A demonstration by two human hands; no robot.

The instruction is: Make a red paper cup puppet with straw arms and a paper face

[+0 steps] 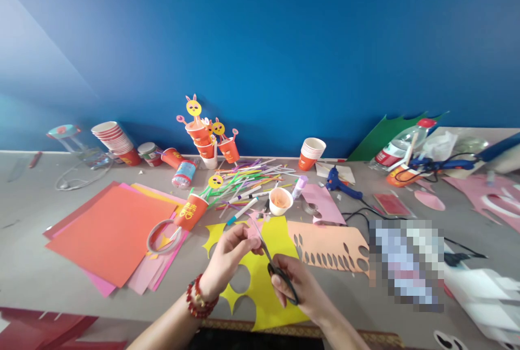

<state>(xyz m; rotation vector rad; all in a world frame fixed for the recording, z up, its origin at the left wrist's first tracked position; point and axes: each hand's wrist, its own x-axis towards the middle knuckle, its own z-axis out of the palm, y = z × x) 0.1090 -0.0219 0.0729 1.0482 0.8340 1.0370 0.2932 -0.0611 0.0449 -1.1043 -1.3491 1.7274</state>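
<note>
Between the thumb and fingers of my left hand (232, 252) is a small piece of pink paper (255, 226). My right hand (296, 285) grips the dark handles of a pair of scissors (266, 250), whose blades reach up to the pink paper. Below both hands lies a yellow paper sheet (268, 296) with round holes cut along its left side. Just beyond my fingers stands a white paper cup (280, 201) with orange scraps inside. A teal-capped marker (242, 211) lies beside it. The left fingers partly hide the pink piece.
Stacked coloured paper (114, 231) lies left, with a tape roll (164, 237) and a decorated red cup (192, 212). Colourful pipe cleaners (252, 176) spread behind. A blue glue gun (341, 183) and hole-cut peach paper (325, 236) are right. A bottle (404, 144) stands near the wall.
</note>
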